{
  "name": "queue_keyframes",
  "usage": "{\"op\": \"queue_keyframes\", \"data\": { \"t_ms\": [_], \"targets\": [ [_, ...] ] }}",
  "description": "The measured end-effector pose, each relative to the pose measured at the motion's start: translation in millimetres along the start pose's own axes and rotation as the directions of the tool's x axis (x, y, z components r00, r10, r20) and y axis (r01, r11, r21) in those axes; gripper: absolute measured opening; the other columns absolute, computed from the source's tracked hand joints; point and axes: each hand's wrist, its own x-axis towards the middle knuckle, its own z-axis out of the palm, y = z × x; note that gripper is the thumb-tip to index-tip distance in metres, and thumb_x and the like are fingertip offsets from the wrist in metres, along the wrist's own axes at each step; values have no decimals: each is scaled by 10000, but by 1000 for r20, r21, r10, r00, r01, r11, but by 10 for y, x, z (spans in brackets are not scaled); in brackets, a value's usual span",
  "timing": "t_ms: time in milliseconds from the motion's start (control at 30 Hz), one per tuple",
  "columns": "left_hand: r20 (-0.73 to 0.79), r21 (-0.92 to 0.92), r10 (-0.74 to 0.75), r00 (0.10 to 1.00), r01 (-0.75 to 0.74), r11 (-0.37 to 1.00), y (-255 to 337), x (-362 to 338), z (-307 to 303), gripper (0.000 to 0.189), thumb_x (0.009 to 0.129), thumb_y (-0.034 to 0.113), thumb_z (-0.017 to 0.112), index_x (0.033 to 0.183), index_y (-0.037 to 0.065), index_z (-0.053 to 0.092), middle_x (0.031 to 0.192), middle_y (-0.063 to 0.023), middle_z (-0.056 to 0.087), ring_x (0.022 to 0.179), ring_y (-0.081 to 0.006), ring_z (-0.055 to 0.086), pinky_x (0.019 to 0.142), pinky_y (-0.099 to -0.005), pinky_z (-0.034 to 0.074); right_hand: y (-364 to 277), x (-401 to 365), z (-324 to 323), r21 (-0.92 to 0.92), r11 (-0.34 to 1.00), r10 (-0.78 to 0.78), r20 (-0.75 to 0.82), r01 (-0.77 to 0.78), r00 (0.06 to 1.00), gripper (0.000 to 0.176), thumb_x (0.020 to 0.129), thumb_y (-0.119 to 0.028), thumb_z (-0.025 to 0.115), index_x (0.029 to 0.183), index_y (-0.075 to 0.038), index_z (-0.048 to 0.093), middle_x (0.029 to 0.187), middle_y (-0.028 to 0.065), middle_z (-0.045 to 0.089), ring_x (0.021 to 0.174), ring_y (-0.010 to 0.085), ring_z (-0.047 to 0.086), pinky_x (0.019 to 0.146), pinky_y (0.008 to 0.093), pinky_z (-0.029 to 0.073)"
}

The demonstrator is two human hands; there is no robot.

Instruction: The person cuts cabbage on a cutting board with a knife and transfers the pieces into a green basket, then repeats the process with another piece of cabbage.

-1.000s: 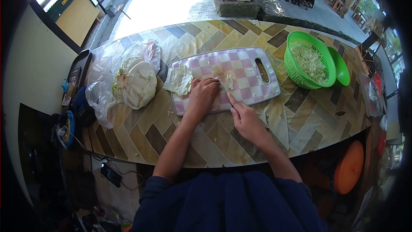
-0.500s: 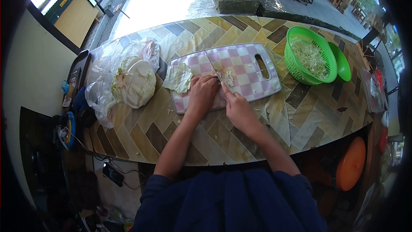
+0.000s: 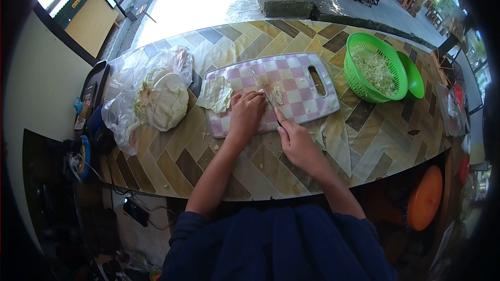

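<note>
On the checkered cutting board (image 3: 307, 105), my left hand (image 3: 246, 114) has its fingers curled down, pressing on cabbage mostly hidden beneath them. My right hand (image 3: 298, 140) grips the handle of a knife (image 3: 270, 101), whose blade lies close to the left fingertips and points away from me. Shredded cabbage (image 3: 277, 95) is just right of the blade. A flat cabbage leaf (image 3: 215, 94) rests on the board's left end. Further left sits a cut cabbage head (image 3: 165, 101) beside a clear plastic bag (image 3: 121, 119).
A green basket (image 3: 355, 79) of shredded cabbage stands on the tiled table (image 3: 234, 169) at the right, partly over a green bowl (image 3: 415, 75). A dark tray (image 3: 96, 83) is at the left edge. Below the table's right side is an orange round object (image 3: 425, 198).
My right hand has moved toward me and slightly right, drawing the knife back with it. My left hand stays nearly in place on the board.
</note>
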Motion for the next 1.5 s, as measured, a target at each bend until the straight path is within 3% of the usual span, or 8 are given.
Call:
{"op": "queue_keyframes", "data": {
  "t_ms": [500,600,800,1000,1500],
  "targets": [
    [-7,-7,-3,1000,3,1000,29,22,-21,168,852,157,628,940,30,694,1067,-105,691,1023,-254,630,896,-383,388,-12,69,163,-125,988,96,33,-91,995,554,944,-72,454,1480,-50,316,951,309,570,861,464,595,784,499,484],
    [-14,-1,-13,1000,13,1000,14,6,5,173,855,169,630,944,38,699,1069,-96,693,1021,-246,632,897,-381,390,106,160,255,-158,987,20,-45,-27,999,543,941,-67,455,1471,-48,336,924,300,582,843,466,596,783,496,485],
    [-40,41,-14,999,16,999,60,17,26,185,874,187,620,958,46,706,1087,-85,691,1028,-242,628,899,-380,394,206,181,100,61,998,21,-83,-16,996,481,943,-76,475,1419,-30,418,947,288,618,874,447,598,785,487,472],
    [-44,16,-6,999,7,1000,35,-5,38,180,876,174,613,949,38,706,1094,-84,686,1039,-256,617,896,-388,397,27,16,58,87,996,19,-67,-13,998,484,955,-92,479,1430,-35,404,992,293,615,897,440,595,812,473,467],
    [-43,15,-12,999,12,1000,39,10,30,118,855,142,615,877,41,672,1032,-85,689,1011,-244,608,866,-392,392,-135,-59,195,-144,980,141,18,-137,990,539,959,-105,450,1481,-72,319,970,317,567,875,476,599,782,502,493]
  ]
}}
